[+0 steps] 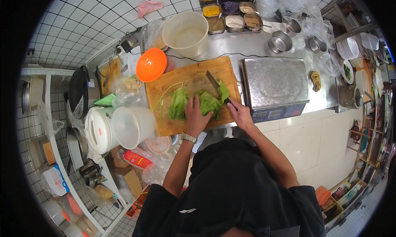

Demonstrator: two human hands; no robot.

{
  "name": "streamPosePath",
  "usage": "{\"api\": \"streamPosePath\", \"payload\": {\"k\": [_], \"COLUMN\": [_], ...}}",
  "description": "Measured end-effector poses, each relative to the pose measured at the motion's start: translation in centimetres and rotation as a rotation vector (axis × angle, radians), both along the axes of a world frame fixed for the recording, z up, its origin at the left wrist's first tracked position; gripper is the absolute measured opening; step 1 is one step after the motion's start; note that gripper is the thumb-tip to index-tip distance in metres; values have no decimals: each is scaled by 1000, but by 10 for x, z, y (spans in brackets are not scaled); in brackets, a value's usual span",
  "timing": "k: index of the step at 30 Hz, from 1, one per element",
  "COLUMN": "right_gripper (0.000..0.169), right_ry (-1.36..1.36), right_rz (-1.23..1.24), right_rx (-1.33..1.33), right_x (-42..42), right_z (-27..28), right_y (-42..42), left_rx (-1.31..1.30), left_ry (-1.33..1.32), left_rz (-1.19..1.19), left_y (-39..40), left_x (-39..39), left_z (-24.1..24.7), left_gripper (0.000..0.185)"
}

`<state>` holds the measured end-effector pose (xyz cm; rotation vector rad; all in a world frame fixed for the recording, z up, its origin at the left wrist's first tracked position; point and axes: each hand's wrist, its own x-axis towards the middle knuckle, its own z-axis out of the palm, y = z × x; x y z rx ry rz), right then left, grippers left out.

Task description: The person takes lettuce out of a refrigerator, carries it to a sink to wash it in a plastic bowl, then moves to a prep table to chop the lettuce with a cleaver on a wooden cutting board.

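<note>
On a wooden cutting board [191, 74] lie leafy lettuce greens, one bunch [178, 103] to the left of my left hand [196, 117] and another [208, 103] to its right. My left hand rests on the greens with its fingers spread, and a metal-banded watch circles that wrist. In my right hand [242, 115] is the black handle of a kitchen knife [213, 79]. The blade points away from me towards the board's far edge. A piece of green leaf [223, 90] lies against the blade and hides part of it.
An orange plastic bowl [151, 65] overlaps the board's far left corner. Right of the board stands a weighing scale [275, 82] with a steel platform. Beyond is a large plastic tub [185, 34]; a translucent bucket [133, 127] sits at left. Steel containers of powders [234, 21] line the back.
</note>
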<state>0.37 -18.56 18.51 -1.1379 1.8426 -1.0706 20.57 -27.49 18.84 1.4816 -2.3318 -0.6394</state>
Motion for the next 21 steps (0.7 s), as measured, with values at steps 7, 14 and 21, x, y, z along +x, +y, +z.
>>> {"api": "streamPosePath", "payload": {"k": [7,14,21], "right_gripper": [38,42,36], "right_ry": [222,579,573], "right_rz": [7,104,145], "right_rx": [-57,-44,-99], "right_x": [7,12,19], "right_z": [25,-4,-41], "right_y": [2,-18,-20], "left_rx": [-102,40,796], "left_ry": [-213,9,868], "left_rz": [-63,-28,470], "left_y": [23,-14,-48], "left_x": [-32,2,65], "left_z": [16,-24,-35], "left_gripper": [92,86,49]}}
